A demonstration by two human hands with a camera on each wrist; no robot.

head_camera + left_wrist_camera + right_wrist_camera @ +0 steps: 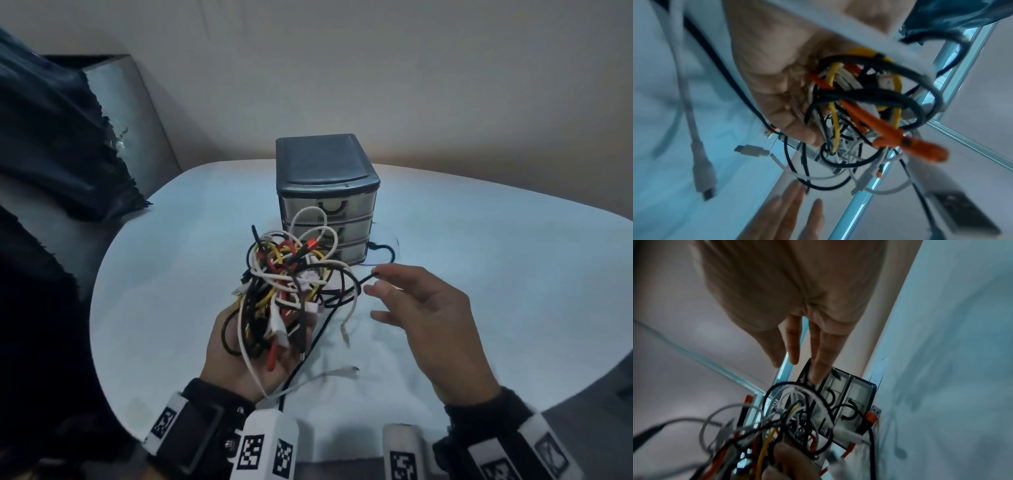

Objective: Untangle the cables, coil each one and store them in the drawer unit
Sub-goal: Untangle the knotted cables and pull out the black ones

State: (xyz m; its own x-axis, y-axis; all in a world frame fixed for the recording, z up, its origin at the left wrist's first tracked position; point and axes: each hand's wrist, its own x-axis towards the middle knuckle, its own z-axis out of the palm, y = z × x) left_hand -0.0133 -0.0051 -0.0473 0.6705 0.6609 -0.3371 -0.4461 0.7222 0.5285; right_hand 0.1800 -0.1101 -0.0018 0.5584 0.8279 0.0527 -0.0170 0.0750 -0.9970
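Cable tangle (287, 284) of white, black, yellow and red leads sits cupped in left hand (253, 346), fingers curled under it, above worktop (479, 274). Right hand (428, 318) at 3 o'clock, fingers spread, holding nothing. Drawer unit (327, 198) at 12 o'clock, drawers closed.

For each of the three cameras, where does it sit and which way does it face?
Head: above, facing down at the drawer unit; both hands show.
Left wrist: along the left hand at the cable tangle.
Right wrist: along the right hand, fingers straight, toward the drawers.
All three share the tangle.
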